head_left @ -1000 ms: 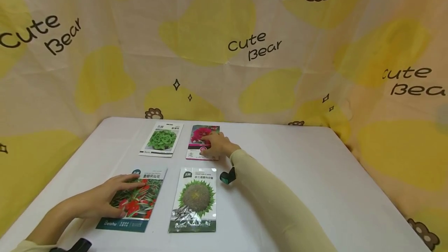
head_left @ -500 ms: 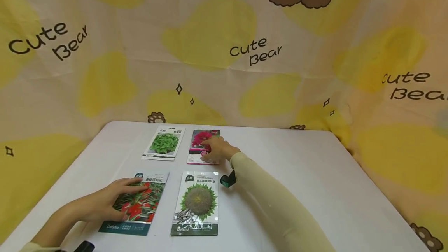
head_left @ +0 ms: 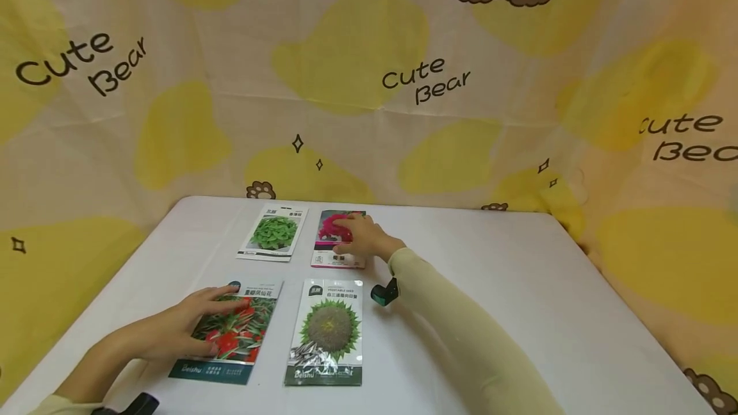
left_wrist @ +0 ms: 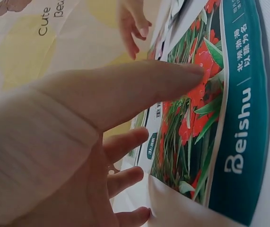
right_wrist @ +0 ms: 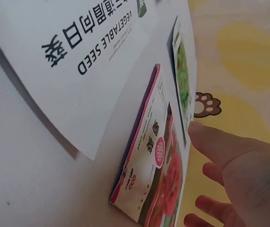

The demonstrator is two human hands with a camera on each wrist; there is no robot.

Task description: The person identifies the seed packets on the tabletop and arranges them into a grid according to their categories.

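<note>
My left hand (head_left: 167, 332) lies spread over a seed packet with red flowers (head_left: 245, 332) and a teal "Beishu" strip. In the left wrist view the thumb (left_wrist: 172, 80) reaches across the flower picture, its fingers apart. Further back, my right hand (head_left: 369, 239) is over the right side of a seed packet with a pink flower (head_left: 330, 229), fingers loosely bent; they hide part of the picture. The right wrist view shows the thumb (right_wrist: 215, 142) extended beyond this packet's printed face, with the packet lying flat and not gripped.
A seed packet with a sunflower head (head_left: 328, 332) lies at the front, right of the red-flower one. A green-leaf seed packet (head_left: 273, 234) lies at the back left. All rest on a white table (head_left: 478, 261) before a yellow-patterned "Cute Bear" cloth (head_left: 346, 50).
The right hand has shifted slightly on the pink-flower packet, and the print near its lower edge shows more. The left hand keeps its place. The head view has shifted a little.
</note>
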